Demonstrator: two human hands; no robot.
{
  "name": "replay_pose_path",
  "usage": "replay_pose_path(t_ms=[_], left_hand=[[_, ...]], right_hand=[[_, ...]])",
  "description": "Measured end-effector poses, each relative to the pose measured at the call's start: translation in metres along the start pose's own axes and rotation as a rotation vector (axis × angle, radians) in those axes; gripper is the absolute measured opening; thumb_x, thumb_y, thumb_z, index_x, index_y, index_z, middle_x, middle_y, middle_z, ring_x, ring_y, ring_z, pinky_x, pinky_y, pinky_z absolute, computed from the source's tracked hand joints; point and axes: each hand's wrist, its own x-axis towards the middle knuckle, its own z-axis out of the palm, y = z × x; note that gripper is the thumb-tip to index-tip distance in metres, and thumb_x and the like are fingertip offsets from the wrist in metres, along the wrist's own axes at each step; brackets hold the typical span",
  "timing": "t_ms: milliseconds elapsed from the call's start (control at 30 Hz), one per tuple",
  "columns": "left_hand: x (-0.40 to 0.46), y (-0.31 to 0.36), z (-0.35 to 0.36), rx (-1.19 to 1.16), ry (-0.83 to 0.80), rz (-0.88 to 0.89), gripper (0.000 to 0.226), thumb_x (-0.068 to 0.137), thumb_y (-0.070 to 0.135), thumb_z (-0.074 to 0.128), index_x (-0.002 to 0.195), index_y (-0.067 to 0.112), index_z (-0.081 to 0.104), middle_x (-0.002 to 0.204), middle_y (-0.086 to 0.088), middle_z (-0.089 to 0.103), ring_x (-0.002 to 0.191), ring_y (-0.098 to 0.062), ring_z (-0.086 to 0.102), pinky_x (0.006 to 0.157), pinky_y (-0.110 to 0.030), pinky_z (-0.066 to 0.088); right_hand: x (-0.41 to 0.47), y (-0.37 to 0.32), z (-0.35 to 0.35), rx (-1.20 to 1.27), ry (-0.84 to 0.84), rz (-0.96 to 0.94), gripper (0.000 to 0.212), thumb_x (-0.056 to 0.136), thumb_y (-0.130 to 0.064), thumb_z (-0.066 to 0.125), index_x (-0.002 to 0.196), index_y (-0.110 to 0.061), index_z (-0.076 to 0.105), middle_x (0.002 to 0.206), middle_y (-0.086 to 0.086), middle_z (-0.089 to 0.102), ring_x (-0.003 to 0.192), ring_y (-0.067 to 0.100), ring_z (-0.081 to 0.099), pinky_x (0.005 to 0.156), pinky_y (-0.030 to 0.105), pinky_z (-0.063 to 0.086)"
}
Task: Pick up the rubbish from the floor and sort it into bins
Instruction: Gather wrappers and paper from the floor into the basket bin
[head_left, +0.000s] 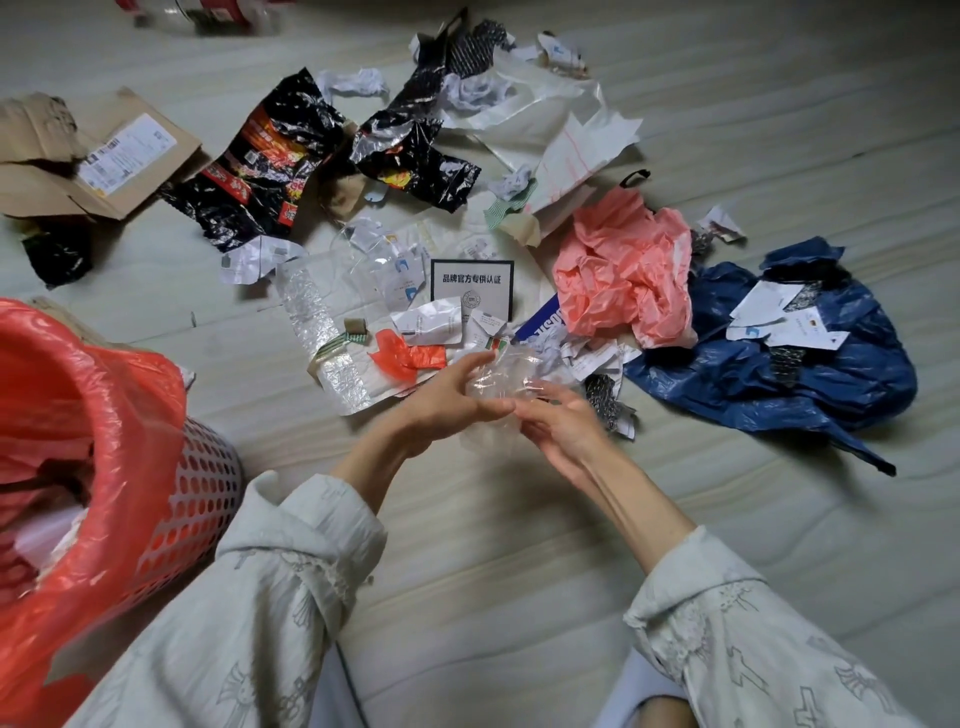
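A crumpled piece of clear plastic (501, 382) sits between the two hands, above the floor (467, 519), near the front edge of the rubbish heap. It is see-through and blurred, so its outline and exact kind are hard to make out; its lower part fades into the pale floor behind it.

The left hand (447, 397) grasps the plastic from the left, fingers curled round its upper side and thumb below. The right hand (558, 423) meets it from the right, fingers loosely bent with the tips on the plastic; whether they pinch it or only touch it cannot be told. Both forearms come out of pale patterned sleeves (291, 545).

Just behind the hands lie torn receipts (431, 322), a scrap of red plastic (408, 356), a strip of bubble wrap (322, 332) and a white card with a black border (471, 288). To the right, a crumpled pink plastic bag (626, 270) rests against a dark blue plastic bag (779, 374) with paper slips on it. Further back are black snack wrappers (270, 161), a white plastic bag (540, 119) and a torn cardboard box (98, 156) with a shipping label.

At the left stands a red perforated bin (200, 493) lined with a red bag (104, 395), cut off by the frame's edge; its contents are mostly hidden. Something red and clear at the top edge is also cut off.
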Motion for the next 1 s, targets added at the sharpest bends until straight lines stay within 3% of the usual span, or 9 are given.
replay_pose_path(t_ms=[133, 233, 367, 467, 533, 633, 800, 933, 1000], left_hand=[[-0.01, 0.055, -0.015, 0.156, 0.122, 0.073, 0.067, 0.08, 0.007, 0.07, 0.139, 0.009, 0.038, 0.136, -0.015, 0.048, 0.112, -0.019, 0.051, 0.096, -0.026, 0.042], [-0.034, 0.098, -0.034, 0.298, 0.261, 0.184, 0.061, 0.078, 0.003, 0.07, 0.134, 0.005, 0.045, 0.133, -0.016, 0.052, 0.115, -0.026, 0.054, 0.101, -0.034, 0.043], [-0.085, 0.132, -0.068, 0.469, 0.405, 0.284, 0.053, 0.08, 0.006, 0.068, 0.13, 0.006, 0.051, 0.13, -0.009, 0.055, 0.101, -0.012, 0.052, 0.08, -0.016, 0.04], [-0.13, 0.139, -0.106, 0.469, 0.52, 0.29, 0.05, 0.082, 0.004, 0.066, 0.129, 0.005, 0.051, 0.129, -0.01, 0.056, 0.095, -0.009, 0.05, 0.079, -0.012, 0.039], [-0.163, 0.132, -0.134, 0.416, 0.629, 0.29, 0.049, 0.082, 0.003, 0.066, 0.128, 0.005, 0.052, 0.13, -0.01, 0.055, 0.098, -0.009, 0.049, 0.083, -0.014, 0.038], [-0.214, 0.089, -0.174, 0.378, 0.825, 0.23, 0.047, 0.079, 0.006, 0.069, 0.124, 0.007, 0.057, 0.124, -0.011, 0.06, 0.097, -0.013, 0.054, 0.079, -0.015, 0.041], [-0.259, -0.01, -0.215, 0.087, 1.025, -0.009, 0.04, 0.071, 0.012, 0.071, 0.111, 0.014, 0.065, 0.107, -0.009, 0.069, 0.094, -0.025, 0.065, 0.085, -0.036, 0.052], [-0.242, -0.065, -0.228, 0.236, 1.008, -0.238, 0.029, 0.072, 0.03, 0.071, 0.098, 0.023, 0.063, 0.105, -0.003, 0.065, 0.106, -0.027, 0.056, 0.095, -0.041, 0.042], [-0.221, -0.086, -0.231, 0.293, 0.952, -0.3, 0.023, 0.072, 0.029, 0.068, 0.093, 0.024, 0.058, 0.103, -0.005, 0.064, 0.105, -0.028, 0.055, 0.087, -0.037, 0.043]], right_hand=[[-0.016, -0.033, 0.026, 0.124, 0.038, -0.137, 0.036, 0.082, 0.016, 0.055, 0.112, -0.001, 0.046, 0.084, 0.014, 0.063, 0.071, 0.018, 0.062, 0.063, 0.02, 0.053], [-0.035, -0.062, 0.052, 0.265, -0.05, -0.185, 0.037, 0.084, 0.016, 0.051, 0.118, 0.001, 0.047, 0.084, 0.015, 0.063, 0.071, 0.017, 0.063, 0.067, 0.022, 0.055], [-0.072, -0.081, 0.093, 0.309, -0.17, -0.191, 0.03, 0.088, 0.016, 0.043, 0.113, 0.0, 0.046, 0.086, 0.019, 0.058, 0.079, 0.022, 0.059, 0.073, 0.029, 0.058], [-0.095, -0.079, 0.129, 0.212, -0.227, -0.16, 0.023, 0.089, 0.01, 0.049, 0.109, -0.002, 0.048, 0.099, 0.02, 0.062, 0.093, 0.027, 0.062, 0.084, 0.034, 0.055], [-0.111, -0.073, 0.155, 0.035, -0.28, -0.124, 0.019, 0.09, 0.003, 0.052, 0.107, -0.006, 0.049, 0.098, 0.014, 0.062, 0.097, 0.026, 0.058, 0.091, 0.037, 0.05], [-0.125, -0.045, 0.202, -0.378, -0.336, -0.166, 0.02, 0.093, -0.007, 0.052, 0.112, -0.011, 0.052, 0.097, 0.007, 0.056, 0.092, 0.02, 0.054, 0.087, 0.034, 0.047], [-0.116, 0.018, 0.266, -1.168, -0.389, -0.651, 0.053, 0.091, -0.023, 0.051, 0.14, -0.011, 0.037, 0.141, 0.011, 0.043, 0.133, 0.026, 0.038, 0.108, 0.034, 0.031], [-0.093, 0.059, 0.286, -1.563, -0.433, -0.896, 0.067, 0.089, -0.011, 0.046, 0.149, -0.008, 0.015, 0.158, 0.008, 0.004, 0.146, 0.027, 0.001, 0.118, 0.033, 0.007], [-0.081, 0.07, 0.284, -1.633, -0.425, -0.979, 0.074, 0.086, 0.003, 0.044, 0.15, -0.006, 0.007, 0.158, 0.007, -0.009, 0.146, 0.024, -0.013, 0.117, 0.025, -0.003]])
